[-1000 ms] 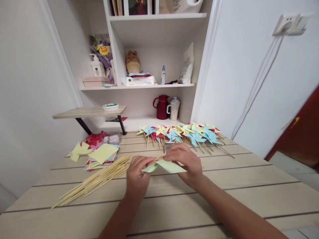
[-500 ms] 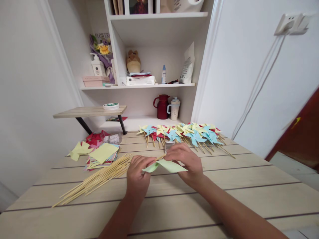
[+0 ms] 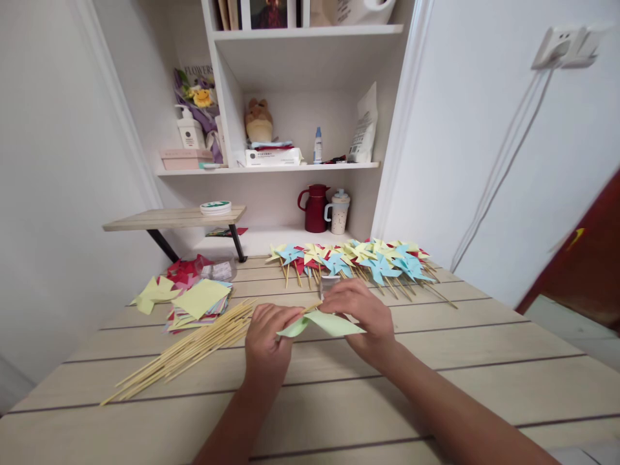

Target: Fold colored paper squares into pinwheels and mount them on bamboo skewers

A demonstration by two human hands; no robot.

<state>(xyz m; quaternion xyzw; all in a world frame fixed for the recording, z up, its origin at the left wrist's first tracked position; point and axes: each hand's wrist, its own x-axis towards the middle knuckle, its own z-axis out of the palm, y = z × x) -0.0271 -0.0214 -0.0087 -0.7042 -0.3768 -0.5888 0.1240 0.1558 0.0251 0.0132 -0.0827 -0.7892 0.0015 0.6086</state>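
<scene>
My left hand (image 3: 267, 340) pinches a light green paper pinwheel (image 3: 329, 324) together with a thin wooden stick whose tip (image 3: 312, 306) pokes out between my fingers. My right hand (image 3: 364, 314) grips the same pinwheel from the right, fingers pressed at its centre. Both hands hover just above the wooden table (image 3: 339, 400). A small clear box (image 3: 328, 282) sits right behind my right hand.
A bundle of bamboo sticks (image 3: 186, 349) lies to the left. Coloured paper squares (image 3: 199, 301) and red and yellow scraps (image 3: 167, 281) sit beyond it. Finished pinwheels (image 3: 358, 258) lie in a row at the back. A shelf with a red jug (image 3: 314, 208) stands behind.
</scene>
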